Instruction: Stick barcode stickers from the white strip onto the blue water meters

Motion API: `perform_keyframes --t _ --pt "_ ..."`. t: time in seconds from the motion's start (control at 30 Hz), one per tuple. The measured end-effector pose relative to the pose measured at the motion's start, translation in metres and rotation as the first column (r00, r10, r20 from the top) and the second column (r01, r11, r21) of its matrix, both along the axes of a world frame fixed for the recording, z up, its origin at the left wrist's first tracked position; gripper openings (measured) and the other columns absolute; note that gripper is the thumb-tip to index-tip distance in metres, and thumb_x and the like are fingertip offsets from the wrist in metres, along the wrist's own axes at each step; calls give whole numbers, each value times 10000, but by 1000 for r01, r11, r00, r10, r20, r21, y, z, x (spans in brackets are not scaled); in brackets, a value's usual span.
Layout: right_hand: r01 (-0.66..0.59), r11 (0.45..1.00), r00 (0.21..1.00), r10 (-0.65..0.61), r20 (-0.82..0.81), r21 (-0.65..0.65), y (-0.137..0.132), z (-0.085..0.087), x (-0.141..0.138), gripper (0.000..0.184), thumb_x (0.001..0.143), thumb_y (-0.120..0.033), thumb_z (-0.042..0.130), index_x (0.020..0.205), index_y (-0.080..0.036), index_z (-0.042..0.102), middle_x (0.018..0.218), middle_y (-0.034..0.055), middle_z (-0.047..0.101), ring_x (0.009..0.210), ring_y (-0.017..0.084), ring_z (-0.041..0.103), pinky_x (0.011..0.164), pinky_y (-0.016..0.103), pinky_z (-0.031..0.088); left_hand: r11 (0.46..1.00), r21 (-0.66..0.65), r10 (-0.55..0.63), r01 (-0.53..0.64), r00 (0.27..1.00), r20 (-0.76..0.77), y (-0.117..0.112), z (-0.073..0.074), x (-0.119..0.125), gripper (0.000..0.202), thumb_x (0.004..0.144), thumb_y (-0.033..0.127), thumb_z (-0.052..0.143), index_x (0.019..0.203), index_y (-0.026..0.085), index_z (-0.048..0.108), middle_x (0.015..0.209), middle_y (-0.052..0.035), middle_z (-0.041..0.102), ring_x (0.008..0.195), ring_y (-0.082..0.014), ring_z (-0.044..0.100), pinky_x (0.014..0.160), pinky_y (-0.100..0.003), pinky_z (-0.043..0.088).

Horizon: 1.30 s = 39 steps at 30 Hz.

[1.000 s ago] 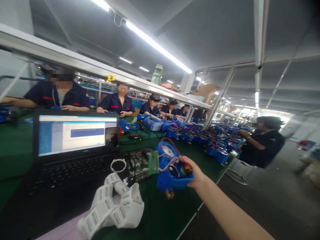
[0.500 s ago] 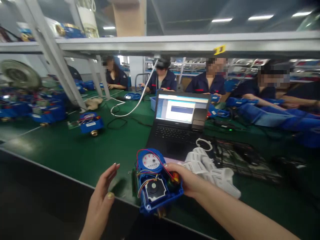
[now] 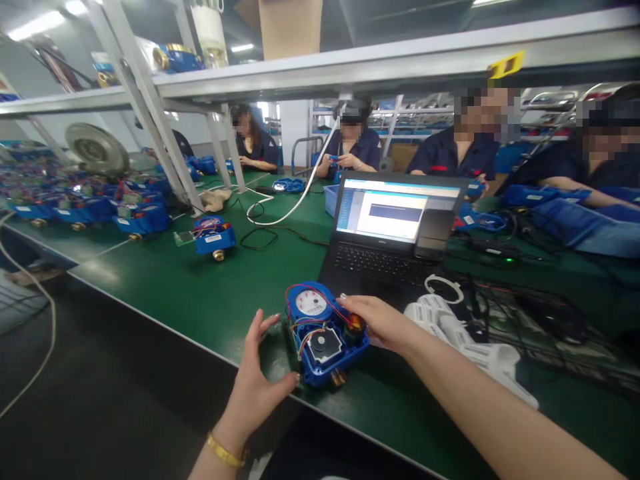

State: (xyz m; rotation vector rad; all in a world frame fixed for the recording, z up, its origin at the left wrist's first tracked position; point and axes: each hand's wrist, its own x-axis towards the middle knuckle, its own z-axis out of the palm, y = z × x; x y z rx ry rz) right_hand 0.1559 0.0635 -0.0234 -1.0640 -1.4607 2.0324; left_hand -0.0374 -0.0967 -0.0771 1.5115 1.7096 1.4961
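Green table [image 3: 165, 287]: one laptop [image 3: 383, 263], one meter [image 3: 324, 345] in right hand [image 3: 383, 325].

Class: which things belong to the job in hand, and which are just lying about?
In hand:
blue-cased meter with round white dial, held by the right hand
open left hand beside it

Apparently lying about:
thin white ring
curled white label strip
open black laptop, lit; its role unclear

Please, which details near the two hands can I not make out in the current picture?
All in the head view:
- Right hand: some fingers, hidden by the blue meter.
- Left hand: whether it touches the circuit board; blurred.
- Dial: digits too small.
- Laptop screen: text too small, blurred.
- Left forearm: cut off by the bottom edge.
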Motion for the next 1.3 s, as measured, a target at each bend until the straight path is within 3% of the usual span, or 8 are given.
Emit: perform_keyframes --t 0.1,0.2,0.3,0.4,0.73,0.9,0.97,1.3 --pt "170 877 984 -177 -26 449 -14 3 7 410 762 -485 657 1013 -161 664 1017 104 663 969 257 614 875 378 507 998 59 31 -31 999 11 5 -2 4 903 746 278 687 1435 327 105 1309 -85 448 1258 -271 380 1107 -566 204" --pt "200 560 976 -184 -115 804 -36 14 11 333 877 -350 537 1155 -178 602 1170 103 595 1076 238 562 934 385 478 994 94 65 -64 998 -8 1 2 2 899 754 279 680 1440 307 100 1267 -96 467 1217 -276 418 1088 -565 235" --pt "145 255 989 -40 -139 956 -59 26 8 332 900 -212 490 1224 -187 560 1205 100 563 1121 220 526 958 366 464 983 168 85 -73 994 -64 -8 14 0 904 756 275 684 1446 277 101 1231 -105 478 1186 -273 442 1084 -539 252" --pt "102 128 991 75 -113 986 -71 30 0 355 904 -181 506 1258 -187 539 1229 102 550 1142 218 512 974 357 451 964 253 117 -85 987 -114 -13 37 0 910 740 268 697 1445 244 122 1167 -102 503 1153 -262 464 1063 -483 306" --pt "152 187 987 -82 -138 971 -66 32 5 158 907 -245 524 835 -188 652 856 62 659 875 218 591 780 339 463 958 193 222 -214 975 -21 31 113 30 1051 612 538 784 1413 186 202 949 -44 532 821 -204 586 795 -352 512" --pt "170 690 985 -138 -102 704 -58 28 9 327 938 -401 452 778 -176 626 687 41 664 667 181 609 631 273 438 965 239 88 -105 993 83 39 116 47 709 864 571 504 1394 184 236 1058 -98 566 906 -214 595 807 -348 505" --pt "195 808 979 -128 -157 556 -53 27 9 363 915 -453 464 759 -163 615 654 47 665 664 185 615 675 275 443 965 246 53 -91 986 159 40 112 50 569 934 516 400 1384 196 264 1109 -104 583 974 -218 585 872 -366 480" --pt "268 892 949 -179 -259 364 -47 25 5 380 804 -507 572 669 -152 596 553 50 620 567 175 572 630 267 412 942 239 186 -234 960 207 54 106 58 508 885 280 513 1355 247 324 1033 -57 658 936 -209 619 795 -323 494"
